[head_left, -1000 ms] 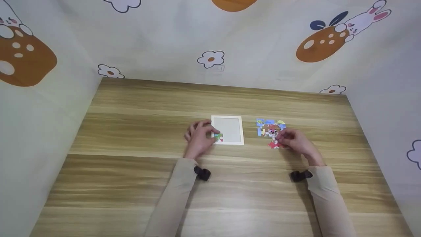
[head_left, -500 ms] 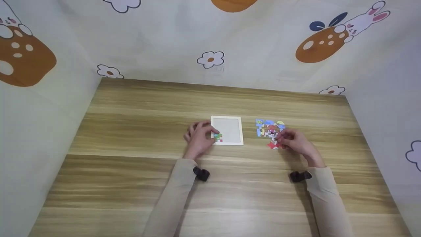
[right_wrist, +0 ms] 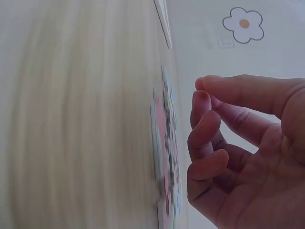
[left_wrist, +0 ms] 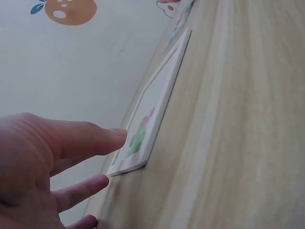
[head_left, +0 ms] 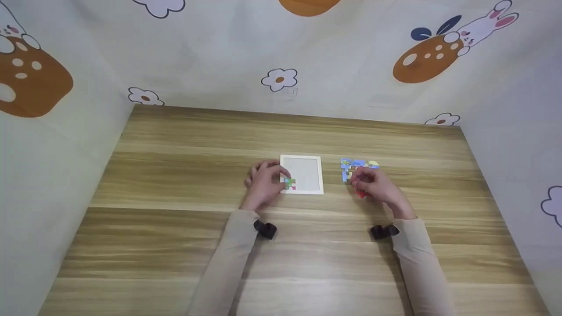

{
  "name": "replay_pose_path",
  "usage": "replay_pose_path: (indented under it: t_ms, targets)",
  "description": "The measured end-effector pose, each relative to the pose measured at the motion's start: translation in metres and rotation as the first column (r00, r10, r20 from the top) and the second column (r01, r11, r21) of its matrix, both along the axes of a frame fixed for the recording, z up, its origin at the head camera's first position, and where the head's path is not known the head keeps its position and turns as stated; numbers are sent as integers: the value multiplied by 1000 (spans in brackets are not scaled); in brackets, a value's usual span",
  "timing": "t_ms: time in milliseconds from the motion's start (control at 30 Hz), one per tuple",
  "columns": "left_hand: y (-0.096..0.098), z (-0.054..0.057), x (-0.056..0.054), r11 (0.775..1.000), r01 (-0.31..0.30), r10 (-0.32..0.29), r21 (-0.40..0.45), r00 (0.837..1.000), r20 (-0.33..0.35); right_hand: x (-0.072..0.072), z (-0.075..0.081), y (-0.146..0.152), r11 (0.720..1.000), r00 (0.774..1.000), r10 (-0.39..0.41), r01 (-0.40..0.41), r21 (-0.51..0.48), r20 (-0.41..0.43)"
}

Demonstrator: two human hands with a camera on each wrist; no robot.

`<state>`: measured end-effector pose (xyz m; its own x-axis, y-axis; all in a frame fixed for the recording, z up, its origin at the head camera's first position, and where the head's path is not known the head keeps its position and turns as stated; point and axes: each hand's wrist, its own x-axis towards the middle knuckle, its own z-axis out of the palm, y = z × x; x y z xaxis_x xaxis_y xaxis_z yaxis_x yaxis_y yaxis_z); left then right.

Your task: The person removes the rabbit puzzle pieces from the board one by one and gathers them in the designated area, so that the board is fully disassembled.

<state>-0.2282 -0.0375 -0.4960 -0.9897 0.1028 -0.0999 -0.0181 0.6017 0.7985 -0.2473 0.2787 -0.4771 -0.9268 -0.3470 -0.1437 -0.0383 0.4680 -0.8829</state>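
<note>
A white square puzzle frame (head_left: 321,175) lies on the table, with a small green-and-red jigsaw piece (head_left: 290,184) in its near left corner. My left hand (head_left: 265,184) is at the frame's left side, fingers relaxed; in the left wrist view the thumb (left_wrist: 102,140) reaches over its edge and a fingertip meets its corner. To the right lies a group of jigsaw pieces (head_left: 347,163), mostly blue. Over their near part hovers my right hand (head_left: 378,188), hiding some. In the right wrist view its fingers curl and the thumb meets the index finger, with no piece visible between them.
The wooden table (head_left: 175,245) runs up to a pale patterned wall sheet (head_left: 219,57) at the back and sides. A black wrist strap mount (head_left: 265,229) sits on the left wrist, with a similar mount (head_left: 384,231) on the right.
My right hand has moved left across the pieces and now covers the middle ones that showed before. The left hand has kept its place by the frame.
</note>
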Motion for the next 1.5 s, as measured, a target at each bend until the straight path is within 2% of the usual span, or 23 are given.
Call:
replay_pose_path:
  t_ms: [100, 233, 400, 433, 500, 667, 800, 1067, 1333, 1500]
  targets:
    - [-2, 3, -3, 1000, -4, 4, -5, 1000, 3, -1, 3, -13, 1000, 1000, 19, -19, -19, -2]
    - [-7, 5, -8, 1000, -7, 7, -27, 1000, 4, 4, 18, -34, 999, 999, 35, -35, 1, -24]
    - [-13, 2, -16, 998, 25, -25, -51, 1000, 3, 8, 32, -57, 997, 997, 71, -71, 8, -37]
    - [-14, 1, -17, 998, 35, -35, -54, 999, 2, 6, 28, -59, 997, 996, 78, -78, 1, -35]
    - [-16, -2, -18, 997, 51, -51, -51, 999, -3, 5, 29, -66, 996, 995, 94, -94, -10, -17]
    - [-18, -7, -20, 998, 59, -60, -38, 998, -12, -2, 19, -80, 993, 993, 119, -119, 0, -14]
    - [-19, -9, -21, 998, 55, -56, -33, 998, -8, -12, 1, -87, 990, 990, 138, -138, -6, -17]
    - [-18, -10, -21, 998, 55, -56, -28, 998, -19, -13, -1, -109, 987, 989, 148, -149, 57, 23]
    - [-18, -11, -21, 998, 64, -65, -24, 998, -23, -10, -3, -126, 981, 988, 156, -152, 118, -19]
    - [-19, -12, -20, 998, 65, -66, -23, 997, -41, -8, -4, -130, 984, 989, 147, -144, 104, -21]
